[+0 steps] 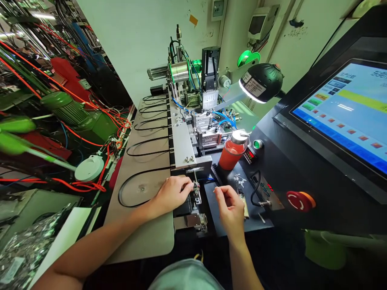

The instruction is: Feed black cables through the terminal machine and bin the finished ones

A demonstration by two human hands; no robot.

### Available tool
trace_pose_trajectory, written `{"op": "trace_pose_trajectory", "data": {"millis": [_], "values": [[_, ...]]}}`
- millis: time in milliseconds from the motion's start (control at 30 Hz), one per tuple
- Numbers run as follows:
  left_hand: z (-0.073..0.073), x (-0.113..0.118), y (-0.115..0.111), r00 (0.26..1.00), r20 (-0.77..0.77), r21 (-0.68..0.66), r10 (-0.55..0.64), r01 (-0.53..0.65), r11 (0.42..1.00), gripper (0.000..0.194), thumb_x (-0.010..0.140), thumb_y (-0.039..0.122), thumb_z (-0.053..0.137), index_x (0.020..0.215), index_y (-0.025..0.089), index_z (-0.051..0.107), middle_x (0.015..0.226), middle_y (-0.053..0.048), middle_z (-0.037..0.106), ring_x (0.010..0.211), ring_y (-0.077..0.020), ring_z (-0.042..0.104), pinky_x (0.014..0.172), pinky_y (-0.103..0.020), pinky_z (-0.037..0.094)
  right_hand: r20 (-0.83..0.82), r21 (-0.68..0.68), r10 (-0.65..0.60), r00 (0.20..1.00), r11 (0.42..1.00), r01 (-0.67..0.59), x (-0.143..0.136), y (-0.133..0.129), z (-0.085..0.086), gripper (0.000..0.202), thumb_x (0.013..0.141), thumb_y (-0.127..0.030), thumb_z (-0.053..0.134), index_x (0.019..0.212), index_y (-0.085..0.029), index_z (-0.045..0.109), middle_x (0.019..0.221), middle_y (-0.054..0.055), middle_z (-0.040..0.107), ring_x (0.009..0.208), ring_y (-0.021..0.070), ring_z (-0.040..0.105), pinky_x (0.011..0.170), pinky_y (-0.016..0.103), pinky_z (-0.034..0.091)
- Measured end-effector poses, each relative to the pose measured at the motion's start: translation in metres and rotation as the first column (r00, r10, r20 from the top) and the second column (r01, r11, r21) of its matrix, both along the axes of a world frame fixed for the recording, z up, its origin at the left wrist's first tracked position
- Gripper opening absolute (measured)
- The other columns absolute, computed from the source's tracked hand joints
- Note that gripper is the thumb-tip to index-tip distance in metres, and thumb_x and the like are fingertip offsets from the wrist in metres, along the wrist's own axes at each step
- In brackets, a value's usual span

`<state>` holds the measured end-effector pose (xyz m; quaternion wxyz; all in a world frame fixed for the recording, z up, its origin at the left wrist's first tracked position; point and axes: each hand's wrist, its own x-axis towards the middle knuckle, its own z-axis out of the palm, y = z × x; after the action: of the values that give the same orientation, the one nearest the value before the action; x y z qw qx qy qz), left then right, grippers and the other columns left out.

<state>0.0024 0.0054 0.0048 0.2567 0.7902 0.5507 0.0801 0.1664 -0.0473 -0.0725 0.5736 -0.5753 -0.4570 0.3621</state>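
At lower centre, the fixture (197, 196) is presumably being loaded by left hand (173, 194), right hand (231, 206) poised nearby; both grips' states cannot be determined; alignment seems required.

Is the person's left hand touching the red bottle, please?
No, the left hand is at the small metal fixture, while the red bottle stands apart, beyond the right hand.

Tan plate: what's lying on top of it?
Black cable loops lie in a row along the tan plate. The left hand and forearm hide whatever is beneath them.
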Motion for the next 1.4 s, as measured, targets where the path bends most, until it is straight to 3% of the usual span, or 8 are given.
{"op": "trace_pose_trajectory", "data": {"millis": [367,533,633,833,967,1033,1233,1400], "values": [[-0.002,0.005,0.005,0.999,-0.033,-0.013,-0.009,0.009,1.0,0.028,0.089,0.023,0.046,0.071,0.017,0.066,0.068,-0.001,0.066,0.063,-0.013,0.056,0.062,-0.024,0.035,0.093,0.004,0.327,0.94,0.944,-0.329,-0.016,0.028,-0.003,0.033,0.098,-0.036,0.035,0.069,-0.021,0.04,0.061,-0.005,0.038,0.056,0.0104,0.037,0.054,0.024,0.028],[-0.001,0.007,0.003,0.995,-0.103,0.029,-0.013,0.016,0.999,0.028,0.091,0.023,0.047,0.071,0.017,0.066,0.067,-0.001,0.065,0.064,-0.0133,0.057,0.061,-0.024,0.037,0.079,0.071,0.365,0.928,0.926,-0.371,-0.022,0.036,-0.006,0.031,0.097,-0.032,0.039,0.068,-0.021,0.036,0.061,-0.006,0.034,0.055,0.0101,0.033,0.053,0.024,0.026],[-0.005,0.001,-0.004,0.986,-0.164,0.159,-0.001,0.027,0.987,0.023,0.092,0.028,0.049,0.086,0.018,0.069,0.08,-0.002,0.067,0.069,-0.014,0.061,0.062,-0.023,0.04,0.011,0.098,0.354,0.935,0.93,-0.353,-0.025,0.035,-0.008,0.03,0.097,-0.032,0.038,0.069,-0.021,0.037,0.062,-0.005,0.034,0.056,0.0104,0.034,0.052,0.024,0.028],[-0.011,-0.013,-0.016,0.94,-0.29,0.397,-0.18,0.29,0.871,0.029,0.095,0.017,0.044,0.112,0.028,0.066,0.094,0.001,0.067,0.073,-0.0094,0.062,0.063,-0.019,0.044,-0.045,0.106,0.318,0.947,0.944,-0.312,-0.029,0.033,-0.012,0.032,0.097,-0.035,0.039,0.068,-0.021,0.037,0.063,-0.005,0.034,0.057,0.0108,0.034,0.052,0.024,0.029],[-0.008,-0.01,-0.015,0.817,-0.501,0.439,-0.286,0.525,0.73,0.029,0.093,0.01,0.043,0.113,0.017,0.064,0.089,-0.003,0.068,0.071,-0.0132,0.059,0.058,-0.023,0.044,-0.055,0.098,0.31,0.949,0.948,-0.304,-0.03,0.034,-0.015,0.033,0.097,-0.036,0.039,0.067,-0.022,0.037,0.061,-0.005,0.034,0.056,0.0108,0.033,0.052,0.024,0.029],[-0.006,-0.009,-0.014,0.786,-0.536,0.428,-0.309,0.568,0.703,0.028,0.092,0.009,0.044,0.112,0.014,0.063,0.087,-0.004,0.067,0.069,-0.0143,0.058,0.056,-0.025,0.043,-0.033,0.08,0.293,0.956,0.954,-0.29,-0.027,0.034,-0.015,0.034,0.097,-0.036,0.038,0.067,-0.022,0.036,0.061,-0.005,0.034,0.055,0.011,0.034,0.052,0.024,0.029],[-0.004,-0.018,-0.012,0.921,-0.341,0.362,-0.188,0.313,0.878,0.016,0.094,0.02,0.048,0.094,0.02,0.065,0.088,0.0,0.065,0.079,-0.014,0.062,0.065,-0.025,0.045,0.283,0.181,0.18,0.942,0.955,-0.237,-0.013,0.026,-0.007,0.023,0.097,-0.02,0.036,0.095,-0.018,0.058,0.088,0.006,0.061,0.081,0.0173,0.055,0.074,0.03,0.043],[-0.001,-0.021,-0.01,0.924,-0.345,0.301,-0.166,0.276,0.913,0.019,0.095,0.022,0.047,0.087,0.019,0.063,0.086,0.0,0.063,0.079,-0.0148,0.062,0.068,-0.026,0.045,0.452,0.3,0.104,0.886,0.917,-0.261,-0.007,0.013,-0.005,0.027,0.089,-0.008,0.039,0.095,-0.018,0.063,0.085,0.007,0.064,0.082,0.0205,0.056,0.072,0.034,0.047]]}}
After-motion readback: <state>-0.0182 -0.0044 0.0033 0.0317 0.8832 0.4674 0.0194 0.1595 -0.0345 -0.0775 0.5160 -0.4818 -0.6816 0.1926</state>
